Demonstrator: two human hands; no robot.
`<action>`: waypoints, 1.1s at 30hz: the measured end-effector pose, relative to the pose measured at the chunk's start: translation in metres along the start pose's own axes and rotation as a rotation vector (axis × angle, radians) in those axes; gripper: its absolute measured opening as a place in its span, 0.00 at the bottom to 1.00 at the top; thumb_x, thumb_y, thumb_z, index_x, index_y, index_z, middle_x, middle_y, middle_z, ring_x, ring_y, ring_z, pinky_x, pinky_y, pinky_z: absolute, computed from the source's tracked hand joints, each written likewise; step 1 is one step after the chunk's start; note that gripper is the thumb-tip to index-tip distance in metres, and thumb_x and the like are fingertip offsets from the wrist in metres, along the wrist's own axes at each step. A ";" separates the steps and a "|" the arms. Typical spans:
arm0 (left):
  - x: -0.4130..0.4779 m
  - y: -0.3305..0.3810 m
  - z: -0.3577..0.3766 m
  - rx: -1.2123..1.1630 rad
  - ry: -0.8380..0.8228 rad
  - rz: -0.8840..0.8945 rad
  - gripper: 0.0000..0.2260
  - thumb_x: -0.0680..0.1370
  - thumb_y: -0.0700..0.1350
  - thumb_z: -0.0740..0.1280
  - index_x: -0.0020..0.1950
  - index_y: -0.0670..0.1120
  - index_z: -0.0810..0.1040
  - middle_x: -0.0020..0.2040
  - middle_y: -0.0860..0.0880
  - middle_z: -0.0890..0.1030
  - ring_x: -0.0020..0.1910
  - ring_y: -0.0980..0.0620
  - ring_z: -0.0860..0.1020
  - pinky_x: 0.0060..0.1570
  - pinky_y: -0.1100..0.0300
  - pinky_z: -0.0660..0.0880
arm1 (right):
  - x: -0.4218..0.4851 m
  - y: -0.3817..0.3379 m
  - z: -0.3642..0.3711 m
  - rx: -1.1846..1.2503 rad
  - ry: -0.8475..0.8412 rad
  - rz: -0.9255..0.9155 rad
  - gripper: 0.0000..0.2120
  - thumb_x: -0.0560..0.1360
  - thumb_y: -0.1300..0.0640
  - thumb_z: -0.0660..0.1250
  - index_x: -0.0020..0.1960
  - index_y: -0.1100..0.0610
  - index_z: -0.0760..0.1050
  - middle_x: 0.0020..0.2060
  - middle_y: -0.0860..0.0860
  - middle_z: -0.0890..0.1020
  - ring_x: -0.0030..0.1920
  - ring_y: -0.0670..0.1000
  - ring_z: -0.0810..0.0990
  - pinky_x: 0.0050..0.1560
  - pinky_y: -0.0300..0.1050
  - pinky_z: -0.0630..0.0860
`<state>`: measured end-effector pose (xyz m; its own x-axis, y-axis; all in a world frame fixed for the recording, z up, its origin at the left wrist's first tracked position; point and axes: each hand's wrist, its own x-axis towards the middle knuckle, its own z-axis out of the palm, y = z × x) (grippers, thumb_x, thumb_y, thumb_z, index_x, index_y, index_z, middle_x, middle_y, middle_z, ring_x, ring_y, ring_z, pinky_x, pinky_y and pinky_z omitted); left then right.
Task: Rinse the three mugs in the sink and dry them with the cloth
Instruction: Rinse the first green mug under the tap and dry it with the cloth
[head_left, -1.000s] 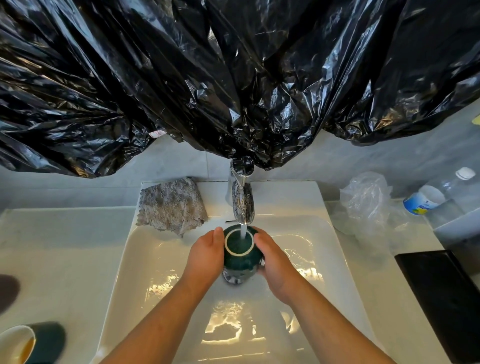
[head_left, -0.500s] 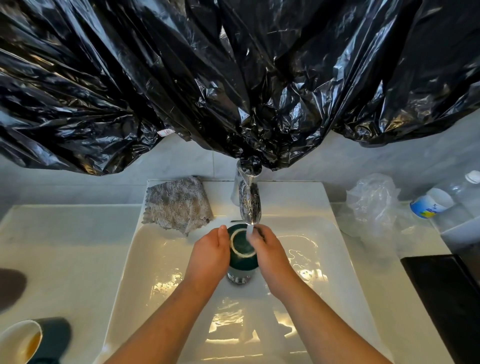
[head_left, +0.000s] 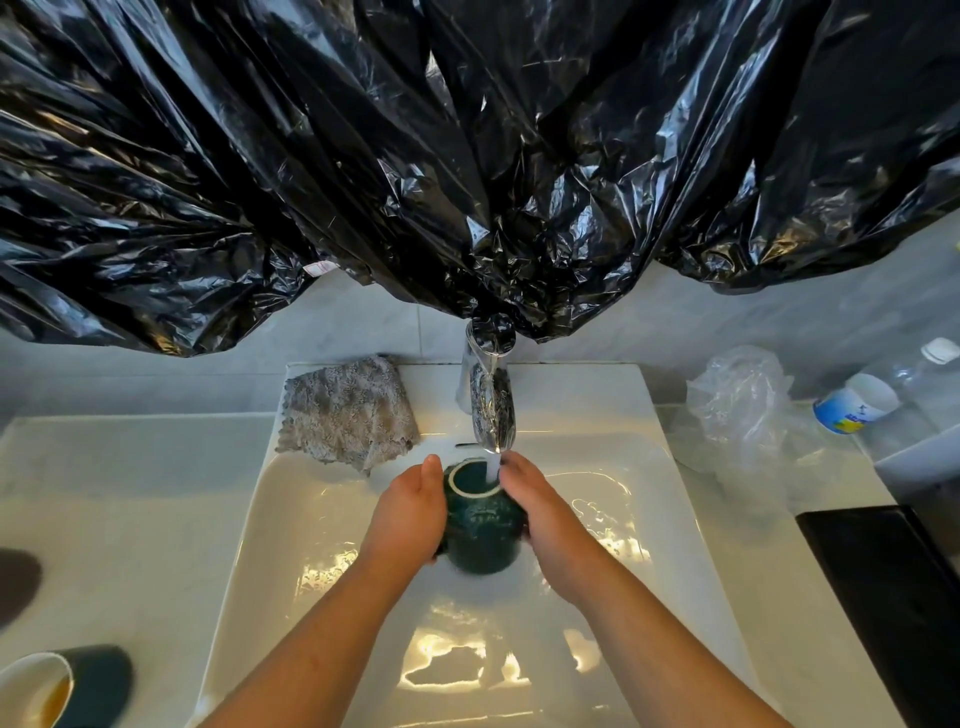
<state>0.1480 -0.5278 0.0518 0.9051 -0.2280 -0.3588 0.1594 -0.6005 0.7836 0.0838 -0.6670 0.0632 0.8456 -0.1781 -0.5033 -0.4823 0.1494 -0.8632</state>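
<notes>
Nearest the viewer, at the front left of the white table (head_left: 130, 519), sits a second dark green mug (head_left: 96, 680) with a cream inside and some brown liquid in it. A dark shape at the far left edge is too cut off to name.

Two bare forearms reach forward over the white sink (head_left: 291, 545). The left hand (head_left: 410, 512) and right hand (head_left: 543, 514) cup the dark green mug (head_left: 480, 525) between them above the basin, fingers curled round its sides and clamped on it. Its handle is hidden.

The mug is tilted, not upright. Its long axis runs from the base, low and toward the person, up to the cream rim, which faces up and away toward the tap (head_left: 491, 410). The water stream (head_left: 492, 465) falls just inside the rim's far right edge, beside the right fingers.

Likely risks: the wet glaze could slip through the hands and chip against the basin. Because the stream strikes so near the rim, water could also spray outward and soak the grey cloth (head_left: 348, 410), which lies just beyond on the sink's back left ledge and is needed dry.

Farther right lie a clear plastic bag (head_left: 743, 400) and a plastic bottle (head_left: 883, 395). Crumpled black plastic sheeting (head_left: 467, 156) hangs over the wall.
</notes>
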 end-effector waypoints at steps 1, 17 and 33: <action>0.000 0.001 -0.003 -0.102 -0.066 -0.108 0.26 0.86 0.58 0.46 0.45 0.44 0.77 0.38 0.44 0.77 0.37 0.46 0.78 0.29 0.52 0.81 | -0.002 0.002 -0.005 -0.002 -0.055 -0.012 0.13 0.75 0.38 0.63 0.59 0.33 0.73 0.59 0.42 0.79 0.57 0.44 0.78 0.49 0.35 0.75; -0.018 -0.007 0.003 -0.758 -0.279 -0.278 0.14 0.82 0.53 0.64 0.54 0.45 0.82 0.30 0.52 0.77 0.24 0.58 0.71 0.20 0.65 0.60 | 0.001 0.002 -0.017 -0.016 0.018 0.161 0.21 0.81 0.34 0.50 0.48 0.34 0.83 0.45 0.44 0.87 0.53 0.49 0.83 0.53 0.48 0.79; -0.019 0.008 0.035 -0.991 -0.222 -0.393 0.19 0.83 0.56 0.61 0.60 0.43 0.82 0.51 0.40 0.86 0.54 0.39 0.83 0.52 0.45 0.82 | 0.000 -0.007 -0.027 -0.296 0.192 0.032 0.20 0.72 0.27 0.51 0.54 0.36 0.70 0.48 0.34 0.74 0.49 0.42 0.75 0.39 0.35 0.71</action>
<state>0.1185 -0.5554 0.0474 0.6458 -0.3484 -0.6794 0.7594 0.2007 0.6189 0.0811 -0.6941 0.0684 0.7841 -0.3617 -0.5044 -0.5771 -0.1256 -0.8070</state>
